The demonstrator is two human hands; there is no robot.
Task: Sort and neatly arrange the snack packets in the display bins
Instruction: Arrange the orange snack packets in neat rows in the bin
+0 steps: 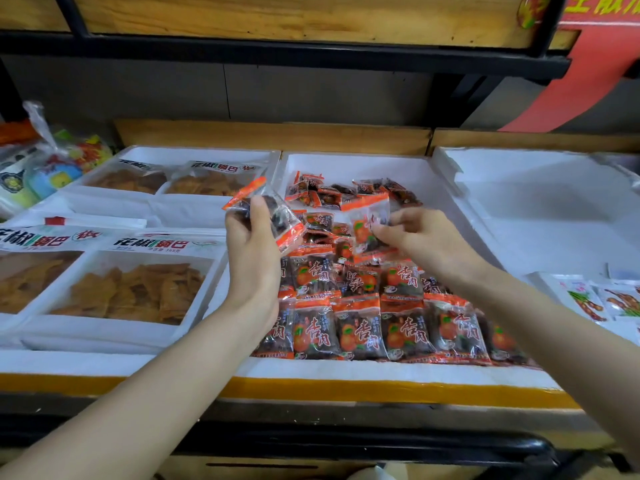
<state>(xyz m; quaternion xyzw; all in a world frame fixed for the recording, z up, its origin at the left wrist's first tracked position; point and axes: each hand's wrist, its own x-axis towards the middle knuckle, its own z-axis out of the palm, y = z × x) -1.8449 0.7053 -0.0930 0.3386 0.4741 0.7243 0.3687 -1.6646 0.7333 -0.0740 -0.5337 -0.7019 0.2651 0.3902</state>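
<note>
left hand [254,240] curled round a bundle of orange-edged snack packets [280,220] | right hand [419,237] pinching a single packet [367,220] | both above the middle white foam bin [346,370] (front rows [381,327] neat, back heap [346,194] loose)

The snack packets [360,332] are made clear with orange-red bands at top and bottom, and an orange fruit picture and red writing are printed over the dark brown filling. The bins [353,164] are coloured plain white. The big bags [131,289] are printed white with black, green and red letters, and golden-brown pieces are seen through them.
</note>
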